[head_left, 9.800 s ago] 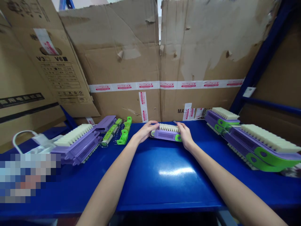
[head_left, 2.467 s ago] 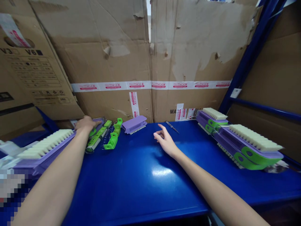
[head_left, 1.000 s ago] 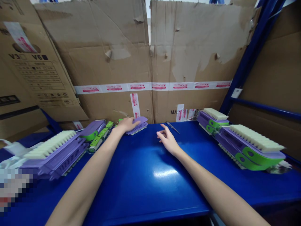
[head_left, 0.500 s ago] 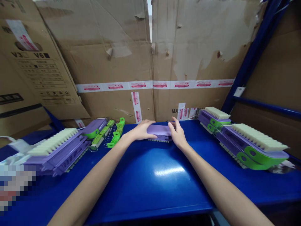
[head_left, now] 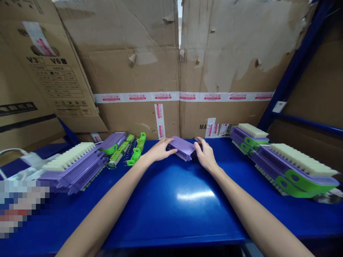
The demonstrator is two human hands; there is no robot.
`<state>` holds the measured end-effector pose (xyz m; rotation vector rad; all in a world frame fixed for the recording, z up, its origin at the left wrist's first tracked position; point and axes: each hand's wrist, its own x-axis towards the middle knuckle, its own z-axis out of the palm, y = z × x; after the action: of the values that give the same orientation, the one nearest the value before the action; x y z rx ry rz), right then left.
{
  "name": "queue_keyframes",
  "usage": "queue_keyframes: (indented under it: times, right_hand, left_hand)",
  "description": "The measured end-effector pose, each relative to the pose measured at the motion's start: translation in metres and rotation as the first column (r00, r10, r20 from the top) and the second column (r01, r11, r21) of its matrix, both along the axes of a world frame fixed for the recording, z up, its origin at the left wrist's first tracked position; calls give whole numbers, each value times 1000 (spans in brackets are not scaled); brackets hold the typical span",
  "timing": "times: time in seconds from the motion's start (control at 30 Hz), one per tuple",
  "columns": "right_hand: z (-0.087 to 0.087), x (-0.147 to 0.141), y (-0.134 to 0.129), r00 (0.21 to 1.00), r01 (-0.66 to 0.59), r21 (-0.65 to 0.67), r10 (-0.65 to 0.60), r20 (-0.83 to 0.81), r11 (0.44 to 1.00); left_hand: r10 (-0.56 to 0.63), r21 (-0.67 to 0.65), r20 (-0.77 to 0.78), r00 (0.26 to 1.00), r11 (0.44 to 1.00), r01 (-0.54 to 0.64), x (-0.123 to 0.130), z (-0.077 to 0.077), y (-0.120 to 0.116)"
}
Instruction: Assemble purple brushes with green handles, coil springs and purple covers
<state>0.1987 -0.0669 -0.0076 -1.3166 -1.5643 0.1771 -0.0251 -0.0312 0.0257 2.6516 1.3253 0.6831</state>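
Observation:
My left hand (head_left: 160,149) grips the left end of a purple brush body (head_left: 183,143), thumb in front and fingers behind. Pale bristles show along its underside, and it sits slanted, with its right end nearer to me. Just off that right end is my right hand (head_left: 205,153), fingers apart and curved; a small dark thing by its fingertips is too small to make out. Left of my left hand lie bright green plastic end pieces (head_left: 135,155) and a row of green-yellow parts (head_left: 119,151) in a clear holder.
Stacked purple brushes with cream bristles (head_left: 72,157) stand at left, beside a white plug and cable (head_left: 33,159). More brushes with green ends (head_left: 298,171) are stacked at right. Cardboard sheets (head_left: 139,71) wall the back of the blue tabletop (head_left: 171,210).
The purple brush body has turned, its right end swinging toward me. My right hand has come away from that end, while my left hand keeps its grip. The view has shifted slightly left.

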Motion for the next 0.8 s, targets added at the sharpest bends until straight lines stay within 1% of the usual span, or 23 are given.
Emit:
queue_keyframes:
  times: [0.1,0.2,0.3,0.4,0.5,0.57,0.63,0.7,0.77,0.8]
  right_hand:
    - [-2,-3,0,993,-75,6,74,92,997]
    - [-3,-1,0,987,-78,-22,81,142,997]
    - [-4,3,3,987,-65,-37,70,142,997]
    - [-6,5,6,991,-51,-21,53,122,998]
    - [-8,5,9,991,-32,-8,33,126,999]
    - [-9,6,10,991,-5,8,4,136,1000]
    - [-8,7,10,985,34,74,-46,168,997]
    - [-2,5,6,969,54,184,-96,226,981]
    - [13,-3,-7,949,22,287,-110,296,958]
    - [23,-10,-18,939,-24,319,-88,332,947]
  left_hand:
    - [59,101,-7,998,993,-58,6,-6,-2]
    - [101,221,-22,995,971,-94,11,-11,-5]
    - [116,355,-97,989,932,-75,15,-17,-10]
    - [126,463,-163,979,886,-38,15,-21,-13]
    - [130,531,-185,974,847,-12,12,-23,-14]
    - [130,556,-194,972,831,0,11,-24,-14]
    - [142,563,-207,968,826,-1,11,-24,-16]
    - [165,559,-221,961,829,-14,12,-24,-17]
    - [187,546,-236,954,837,-29,12,-25,-19]
    - [194,536,-243,950,844,-35,13,-25,-19]
